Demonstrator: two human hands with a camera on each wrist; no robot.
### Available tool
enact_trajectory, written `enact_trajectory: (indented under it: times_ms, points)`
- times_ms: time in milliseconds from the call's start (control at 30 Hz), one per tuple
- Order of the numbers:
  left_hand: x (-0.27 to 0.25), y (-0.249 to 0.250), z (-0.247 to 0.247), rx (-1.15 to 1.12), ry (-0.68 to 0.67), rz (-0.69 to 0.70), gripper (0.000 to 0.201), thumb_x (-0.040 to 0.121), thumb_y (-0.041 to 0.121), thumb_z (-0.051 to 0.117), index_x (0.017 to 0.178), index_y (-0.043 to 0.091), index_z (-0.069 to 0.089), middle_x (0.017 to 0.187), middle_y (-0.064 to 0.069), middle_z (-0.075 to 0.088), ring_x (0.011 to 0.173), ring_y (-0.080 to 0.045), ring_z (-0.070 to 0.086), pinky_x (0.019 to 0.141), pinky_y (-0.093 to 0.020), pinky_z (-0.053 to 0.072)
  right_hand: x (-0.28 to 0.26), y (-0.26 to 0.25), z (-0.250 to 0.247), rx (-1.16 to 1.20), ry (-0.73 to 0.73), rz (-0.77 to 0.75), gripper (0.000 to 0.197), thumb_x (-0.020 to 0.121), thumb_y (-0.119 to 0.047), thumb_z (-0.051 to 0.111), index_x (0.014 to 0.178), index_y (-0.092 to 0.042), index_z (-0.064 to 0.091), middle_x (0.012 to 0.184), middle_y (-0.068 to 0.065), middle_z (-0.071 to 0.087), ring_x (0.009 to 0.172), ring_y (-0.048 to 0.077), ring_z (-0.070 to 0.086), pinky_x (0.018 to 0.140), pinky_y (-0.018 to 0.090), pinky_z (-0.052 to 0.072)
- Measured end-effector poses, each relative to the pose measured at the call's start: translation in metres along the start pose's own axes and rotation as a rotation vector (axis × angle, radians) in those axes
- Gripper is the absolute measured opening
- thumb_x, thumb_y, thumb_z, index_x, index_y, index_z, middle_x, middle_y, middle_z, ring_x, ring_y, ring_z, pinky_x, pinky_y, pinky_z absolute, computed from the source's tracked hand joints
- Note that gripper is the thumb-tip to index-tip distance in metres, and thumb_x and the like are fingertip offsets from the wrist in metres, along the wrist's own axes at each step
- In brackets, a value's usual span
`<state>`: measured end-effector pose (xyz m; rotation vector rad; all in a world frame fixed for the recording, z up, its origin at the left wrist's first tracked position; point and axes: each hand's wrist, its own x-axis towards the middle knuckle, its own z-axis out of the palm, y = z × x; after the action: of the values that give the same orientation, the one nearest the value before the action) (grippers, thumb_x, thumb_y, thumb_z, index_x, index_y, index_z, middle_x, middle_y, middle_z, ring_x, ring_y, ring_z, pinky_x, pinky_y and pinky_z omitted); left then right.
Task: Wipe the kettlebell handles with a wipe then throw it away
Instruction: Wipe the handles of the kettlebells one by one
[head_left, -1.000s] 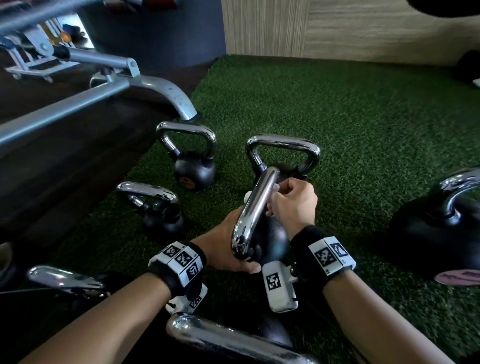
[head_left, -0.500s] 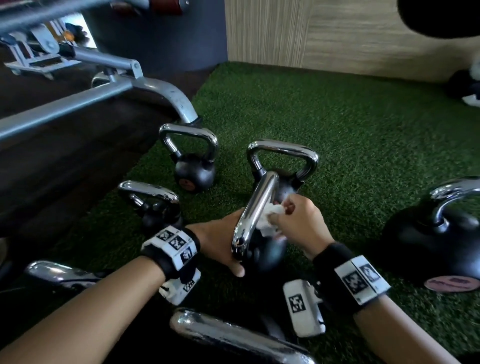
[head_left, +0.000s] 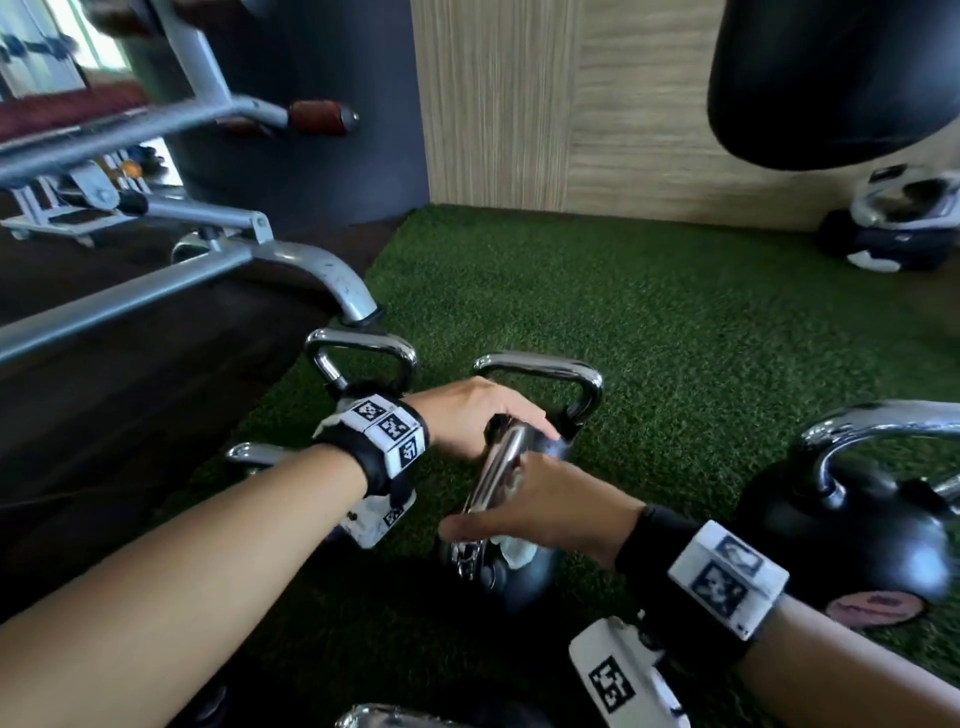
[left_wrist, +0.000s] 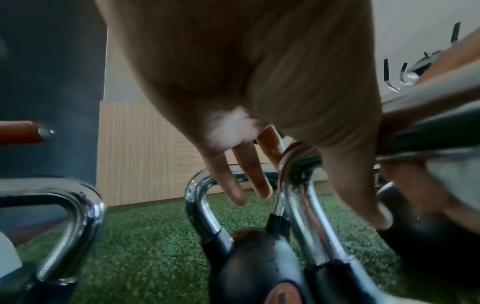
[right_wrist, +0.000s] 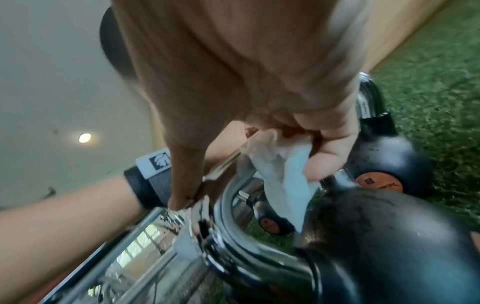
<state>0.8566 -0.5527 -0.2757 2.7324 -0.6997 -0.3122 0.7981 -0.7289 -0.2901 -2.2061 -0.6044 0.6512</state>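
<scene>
On the green turf stands a black kettlebell (head_left: 524, 582) whose chrome handle (head_left: 498, 467) runs away from me. My left hand (head_left: 467, 415) rests over the handle's far corner. In the left wrist view its thumb hangs down one side of the handle (left_wrist: 301, 205), and its fingers (left_wrist: 233, 185) hang straight on the other. My right hand (head_left: 540, 509) grips the near end of the handle with a crumpled white wipe (head_left: 519, 551) pressed against the chrome. The right wrist view shows the wipe (right_wrist: 283, 170) pinched between curled fingers and thumb.
More kettlebells surround it: one just behind (head_left: 545, 366), one at the left (head_left: 363, 343), a big one at the right (head_left: 857, 530), and a handle near the bottom edge (head_left: 384, 717). A grey bench frame (head_left: 156, 291) crosses the left. A black bag (head_left: 831, 78) hangs top right.
My left hand has left the near side of the kettlebell and moved to the handle's far corner. My right hand slid the wipe back toward the near end. The head view tilted up.
</scene>
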Motion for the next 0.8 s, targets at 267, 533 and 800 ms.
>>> enact_trajectory:
  times_ms: [267,533,800]
  points:
    - [-0.003,-0.010,0.008,-0.082,0.070,-0.015,0.051,0.072,0.019,0.078,0.112,0.048,0.064,0.109,0.018,0.072,0.106,-0.006,0.068,0.097,-0.036,0.056,0.005,-0.005,0.017,-0.195,0.215,0.063,0.064,0.055,-0.072,0.084,0.077,-0.018,0.059,0.078,-0.003,0.064,0.067,0.010,0.060,0.045,0.020,0.036]
    - [-0.038,-0.035,0.038,-0.082,0.485,-0.056,0.033,0.078,0.048,0.072,0.109,0.041,0.066,0.107,0.024,0.071,0.098,0.004,0.067,0.084,-0.031,0.057,-0.015,0.000,-0.002,-0.271,0.231,-0.009,0.043,0.068,-0.048,0.084,0.067,-0.013,0.060,0.068,-0.003,0.060,0.067,0.014,0.057,0.053,0.026,0.041]
    - [-0.079,-0.044,0.052,0.003,0.626,-0.266,0.038,0.081,0.036,0.085,0.117,0.039,0.074,0.104,0.021,0.077,0.092,0.007,0.069,0.079,-0.005,0.045,-0.018,0.031,-0.036,-0.183,0.365,-0.103,0.031,0.062,-0.040,0.092,0.086,-0.023,0.083,0.063,-0.015,0.064,0.058,-0.008,0.057,0.053,0.008,0.041]
